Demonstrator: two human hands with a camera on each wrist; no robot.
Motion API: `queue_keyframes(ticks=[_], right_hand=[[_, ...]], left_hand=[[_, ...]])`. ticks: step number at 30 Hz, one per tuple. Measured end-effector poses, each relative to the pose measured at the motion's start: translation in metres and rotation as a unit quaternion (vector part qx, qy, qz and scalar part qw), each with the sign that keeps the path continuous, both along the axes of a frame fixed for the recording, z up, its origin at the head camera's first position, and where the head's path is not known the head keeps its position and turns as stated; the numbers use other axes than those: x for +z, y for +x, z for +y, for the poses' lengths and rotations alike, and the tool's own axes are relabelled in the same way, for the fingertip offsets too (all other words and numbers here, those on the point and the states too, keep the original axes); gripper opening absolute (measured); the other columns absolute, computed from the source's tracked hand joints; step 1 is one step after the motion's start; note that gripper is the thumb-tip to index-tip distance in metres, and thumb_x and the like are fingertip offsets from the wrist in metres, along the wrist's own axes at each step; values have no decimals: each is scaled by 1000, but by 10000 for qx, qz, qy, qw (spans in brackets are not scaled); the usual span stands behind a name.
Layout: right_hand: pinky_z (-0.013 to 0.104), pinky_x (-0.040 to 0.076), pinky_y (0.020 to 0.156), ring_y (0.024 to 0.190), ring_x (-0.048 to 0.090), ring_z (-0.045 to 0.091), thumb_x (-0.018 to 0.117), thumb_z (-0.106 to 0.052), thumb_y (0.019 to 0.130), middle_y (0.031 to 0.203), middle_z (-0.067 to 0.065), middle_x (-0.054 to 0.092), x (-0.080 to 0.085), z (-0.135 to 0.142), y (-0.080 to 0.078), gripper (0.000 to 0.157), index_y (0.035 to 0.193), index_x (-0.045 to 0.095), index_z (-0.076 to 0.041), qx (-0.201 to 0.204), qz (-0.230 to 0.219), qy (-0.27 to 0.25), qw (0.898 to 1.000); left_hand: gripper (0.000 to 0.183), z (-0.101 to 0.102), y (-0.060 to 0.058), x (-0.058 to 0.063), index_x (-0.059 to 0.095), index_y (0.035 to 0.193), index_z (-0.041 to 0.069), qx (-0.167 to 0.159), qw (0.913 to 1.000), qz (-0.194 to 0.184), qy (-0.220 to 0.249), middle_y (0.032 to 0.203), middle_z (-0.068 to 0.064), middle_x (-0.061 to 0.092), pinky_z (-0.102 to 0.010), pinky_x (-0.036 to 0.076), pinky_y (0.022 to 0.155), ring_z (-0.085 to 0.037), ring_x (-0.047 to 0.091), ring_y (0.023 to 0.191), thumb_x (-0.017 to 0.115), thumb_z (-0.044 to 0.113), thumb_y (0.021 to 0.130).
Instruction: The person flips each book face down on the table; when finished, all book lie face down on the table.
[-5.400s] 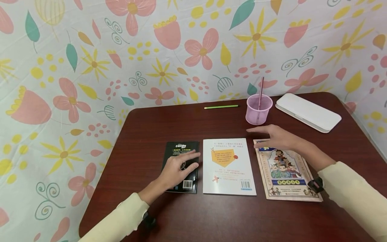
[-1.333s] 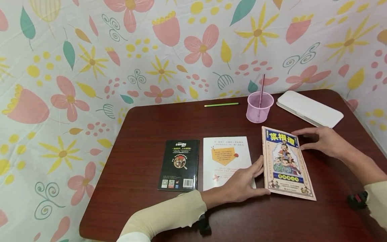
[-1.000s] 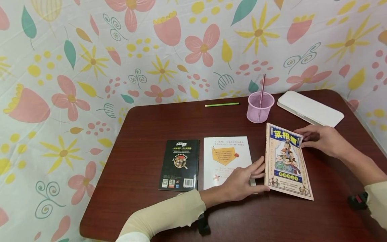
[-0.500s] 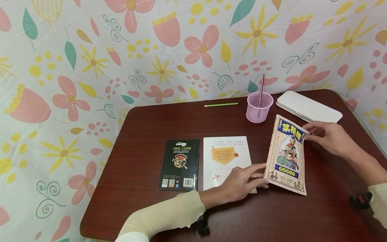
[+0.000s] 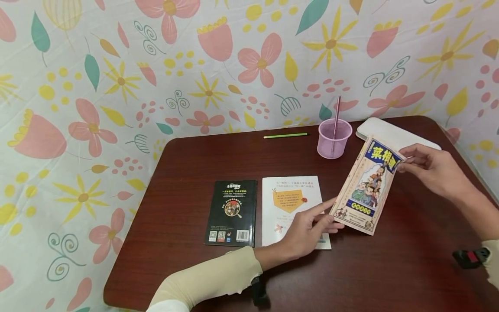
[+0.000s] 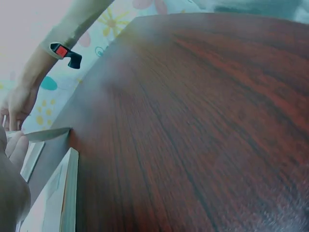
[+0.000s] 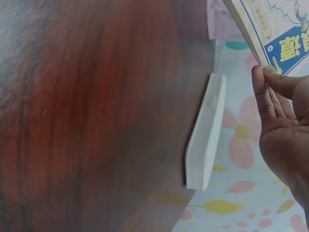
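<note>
Beige and blue, the comic-covered book (image 5: 360, 195) is held raised and tilted over the right half of the tabletop (image 5: 187, 164), with the hands apart at opposite corners: the left hand (image 5: 306, 232) pinches its lower-left corner, the right hand (image 5: 432, 169) its upper-right. Judging from this, 1 of 3 books is mid-handling and not yet set down; the white book (image 5: 286, 186) and the black book (image 5: 230, 190) already lie flat, side by side.

Open wood stretches below them toward the near edge, wider still to the left edge, and between the raised book and the right edge. Toward the far right corner room looks tighter: the white case (image 5: 393, 133) is partly hidden behind the book, the pink cup (image 5: 329, 147) near its left. By the far edge lies a green pencil (image 5: 286, 136).
</note>
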State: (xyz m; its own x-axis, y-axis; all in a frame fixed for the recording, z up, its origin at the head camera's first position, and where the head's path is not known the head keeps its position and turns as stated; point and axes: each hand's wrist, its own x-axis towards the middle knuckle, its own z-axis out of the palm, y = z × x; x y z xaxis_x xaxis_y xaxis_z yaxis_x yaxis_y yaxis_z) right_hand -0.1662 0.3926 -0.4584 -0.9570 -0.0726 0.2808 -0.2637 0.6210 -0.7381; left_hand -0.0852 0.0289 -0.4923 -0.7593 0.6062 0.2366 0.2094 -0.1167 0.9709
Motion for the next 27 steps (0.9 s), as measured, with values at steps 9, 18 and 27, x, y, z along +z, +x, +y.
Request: queue_keyframes(ticks=[9, 18, 27], right_hand=[[8, 47, 61, 73, 69, -10, 68, 12, 98, 80, -19, 76, 21, -7, 5, 22, 114, 68, -2, -220, 14, -851, 9961], [8, 48, 70, 95, 67, -4, 68, 4, 102, 102, -16, 78, 36, -4, 11, 24, 124, 74, -1, -205, -97, -1671, 9857], [22, 61, 68, 95, 76, 8, 61, -3, 107, 120, -4, 78, 46, -9, 15, 34, 140, 70, -4, 485, -1106, -4541, 8828]], left_hand=[[46, -3, 4, 8, 51, 157, 3, 96, 9992, 100, 364, 144, -21, 63, -35, 61, 92, -22, 74, 114, 53, 4, 112], [36, -8, 6, 14, 69, 142, 4, 1014, 9885, 1090, -249, 135, -7, 71, -27, 60, 88, 0, 68, 113, 66, 6, 106], [29, -17, -7, 18, 77, 126, 1, 1628, 9492, 2615, -637, 130, -7, 73, -24, 55, 98, -4, 64, 125, 78, 6, 97]])
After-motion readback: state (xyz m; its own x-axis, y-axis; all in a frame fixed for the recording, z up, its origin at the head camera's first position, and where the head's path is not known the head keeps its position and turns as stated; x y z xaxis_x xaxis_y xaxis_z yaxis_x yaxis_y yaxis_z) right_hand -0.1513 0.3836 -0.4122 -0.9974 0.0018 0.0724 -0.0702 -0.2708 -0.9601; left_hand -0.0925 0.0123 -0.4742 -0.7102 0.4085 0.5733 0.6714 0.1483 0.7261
